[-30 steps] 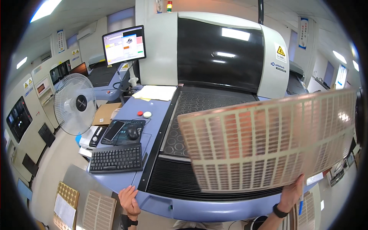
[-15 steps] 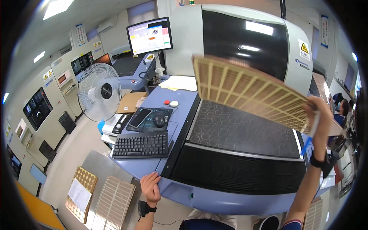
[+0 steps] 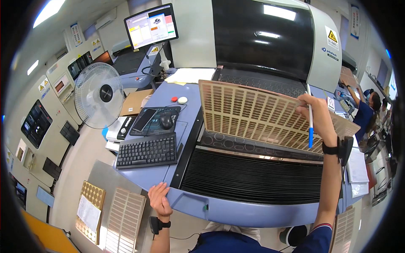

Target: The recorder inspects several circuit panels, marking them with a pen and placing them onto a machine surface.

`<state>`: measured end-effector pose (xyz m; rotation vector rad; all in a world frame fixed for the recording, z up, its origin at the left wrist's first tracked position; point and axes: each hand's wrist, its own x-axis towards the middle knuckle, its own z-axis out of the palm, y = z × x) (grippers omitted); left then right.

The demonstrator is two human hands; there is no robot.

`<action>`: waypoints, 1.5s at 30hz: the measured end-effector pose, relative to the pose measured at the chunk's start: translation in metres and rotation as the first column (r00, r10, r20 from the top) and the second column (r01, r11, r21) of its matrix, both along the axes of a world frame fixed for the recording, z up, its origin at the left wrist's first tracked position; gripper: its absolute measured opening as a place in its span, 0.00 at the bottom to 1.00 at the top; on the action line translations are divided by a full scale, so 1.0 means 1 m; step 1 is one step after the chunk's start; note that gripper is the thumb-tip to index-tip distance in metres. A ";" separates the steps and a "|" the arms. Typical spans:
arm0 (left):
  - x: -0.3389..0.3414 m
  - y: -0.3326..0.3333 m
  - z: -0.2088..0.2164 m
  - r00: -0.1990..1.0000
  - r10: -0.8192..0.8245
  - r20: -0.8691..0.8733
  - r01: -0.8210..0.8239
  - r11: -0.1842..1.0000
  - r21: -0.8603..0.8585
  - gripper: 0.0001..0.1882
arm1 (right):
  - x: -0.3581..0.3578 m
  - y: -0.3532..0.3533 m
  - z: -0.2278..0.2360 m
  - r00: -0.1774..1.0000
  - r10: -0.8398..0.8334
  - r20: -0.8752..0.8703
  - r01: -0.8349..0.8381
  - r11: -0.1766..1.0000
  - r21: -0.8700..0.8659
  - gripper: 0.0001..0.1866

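In the centre right of the frame, the right hand (image 3: 321, 120) grips the upper edge of a copper-coloured circuit-board panel (image 3: 249, 113), and a white pen with a blue cap (image 3: 311, 137) is also held in that hand, pointing downward in front of the panel. The panel stands tilted above a black worktable bed (image 3: 228, 143) patterned with circles; whether its lower edge touches the bed, I cannot tell. Below it, black ridged bellows (image 3: 253, 177) fill the lower middle of the frame, and the large machine's dark window (image 3: 261, 38) takes up the top centre. The left hand (image 3: 160, 201), low and left of centre, is empty, its fingers loosely bent at the front corner of the blue console (image 3: 158, 173); whether they press on it is unclear. Just above that hand lies a black keyboard (image 3: 147, 152), and beyond it a smartphone (image 3: 144, 119) and a black mouse (image 3: 167, 121) rest on a mouse pad (image 3: 158, 131), near a red button (image 3: 174, 99) and a white button (image 3: 182, 100). At the lower left, a second grid-patterned panel (image 3: 124, 219) lies beside a gold panel with round discs (image 3: 94, 193), partly covered by a white sheet (image 3: 89, 214). A pedestal fan (image 3: 105, 93) stands at the left, a monitor (image 3: 141, 31) hangs at the upper left, and a co-worker in blue (image 3: 365, 118) is at the right edge.
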<state>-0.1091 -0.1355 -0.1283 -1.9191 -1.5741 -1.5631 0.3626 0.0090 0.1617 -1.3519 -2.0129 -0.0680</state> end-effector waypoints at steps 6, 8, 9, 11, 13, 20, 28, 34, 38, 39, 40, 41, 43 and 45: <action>0.002 -0.002 -0.004 1.000 0.030 0.007 -0.030 1.000 -0.009 0.21 | 0.012 0.053 -0.035 0.989 -0.046 0.140 0.008 0.965 0.262 0.19; 0.003 -0.001 -0.004 1.000 0.026 0.008 -0.026 1.000 -0.011 0.21 | 0.006 0.060 -0.069 0.986 -0.126 0.110 0.060 0.881 0.469 0.25; 0.002 -0.001 -0.004 1.000 0.028 0.005 -0.028 1.000 -0.012 0.21 | 0.000 0.059 -0.095 0.995 -0.093 0.042 0.071 0.924 0.375 0.25; 0.001 -0.003 -0.004 0.999 0.040 0.002 -0.040 0.999 -0.022 0.21 | -0.011 0.051 -0.150 0.996 -0.029 0.087 0.032 0.999 -0.033 0.27; 0.003 -0.002 -0.001 0.999 0.037 -0.002 -0.037 0.999 -0.016 0.21 | -0.016 0.039 -0.198 0.980 0.071 0.188 -0.009 0.950 -0.313 0.28; 0.000 -0.003 -0.002 0.999 0.036 -0.007 -0.037 0.999 -0.028 0.21 | -0.021 0.010 -0.206 0.984 0.101 0.148 -0.025 0.895 -0.445 0.34; -0.015 -0.003 0.033 0.987 -0.120 0.108 0.142 0.963 -0.229 0.18 | -0.034 -0.011 -0.204 0.969 0.116 0.220 -0.007 0.896 -0.443 0.43; -0.060 0.035 0.087 0.952 0.245 -0.182 -0.289 0.916 -0.277 0.15 | -0.041 -0.009 -0.199 0.963 0.150 0.225 -0.025 0.878 -0.479 0.44; -0.086 0.050 0.073 0.834 0.389 -0.392 -0.499 0.835 -0.233 0.17 | -0.044 -0.014 -0.202 0.969 0.153 0.194 -0.049 0.887 -0.459 0.43; -0.088 0.053 0.071 0.830 0.398 -0.392 -0.504 0.836 -0.218 0.17 | -0.044 -0.015 -0.203 0.970 0.148 0.194 -0.044 0.887 -0.460 0.43; -0.090 0.056 0.070 0.838 0.351 -0.419 -0.485 0.830 -0.275 0.17 | -0.042 -0.014 -0.205 0.967 0.158 0.199 -0.055 0.894 -0.444 0.42; -0.086 0.058 0.075 0.840 0.304 -0.449 -0.470 0.822 -0.323 0.16 | -0.037 -0.017 -0.204 0.972 0.172 0.162 -0.088 0.900 -0.426 0.38; -0.071 0.063 0.083 0.840 0.348 -0.417 -0.480 0.836 -0.268 0.15 | -0.030 -0.019 -0.205 0.980 0.187 0.064 -0.146 0.903 -0.403 0.33; -0.038 0.069 0.095 0.912 0.280 -0.301 -0.358 0.901 -0.246 0.14 | -0.035 -0.023 -0.200 0.978 0.198 0.065 -0.167 0.929 -0.330 0.30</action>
